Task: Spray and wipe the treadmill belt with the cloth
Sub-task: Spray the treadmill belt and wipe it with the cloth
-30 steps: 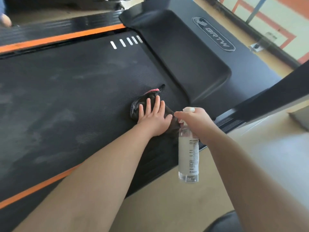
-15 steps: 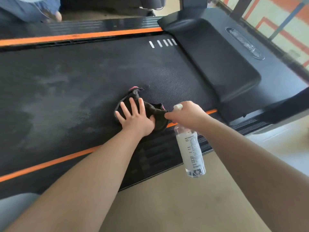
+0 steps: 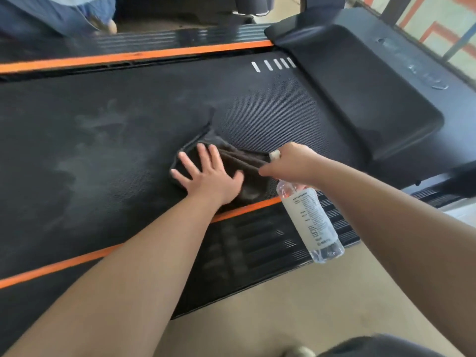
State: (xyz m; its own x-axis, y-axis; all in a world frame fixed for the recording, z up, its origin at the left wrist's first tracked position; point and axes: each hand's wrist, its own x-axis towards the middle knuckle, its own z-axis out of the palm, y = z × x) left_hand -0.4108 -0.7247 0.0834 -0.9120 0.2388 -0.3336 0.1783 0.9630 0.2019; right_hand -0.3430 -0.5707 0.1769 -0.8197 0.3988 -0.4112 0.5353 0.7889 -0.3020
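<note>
The black treadmill belt [image 3: 116, 140] fills the left and middle, with pale dusty smears on it. A dark cloth [image 3: 239, 161] lies on the belt near its near orange edge. My left hand [image 3: 208, 176] presses flat on the cloth, fingers spread. My right hand [image 3: 291, 163] hovers just right of the cloth and grips a clear spray bottle [image 3: 311, 220] by its top. The bottle hangs tilted over the ribbed side rail, white nozzle pointing left over the cloth.
Orange stripes [image 3: 134, 56] border the belt on both sides. The black motor cover [image 3: 365, 99] rises at the right end. A ribbed side rail [image 3: 257, 243] lies nearest me, then beige floor [image 3: 283, 313]. Another person's leg and foot [image 3: 103, 19] show at the top left.
My left hand slid the cloth leftward along the belt, away from the motor cover. My right hand followed with the bottle, which now tilts more.
</note>
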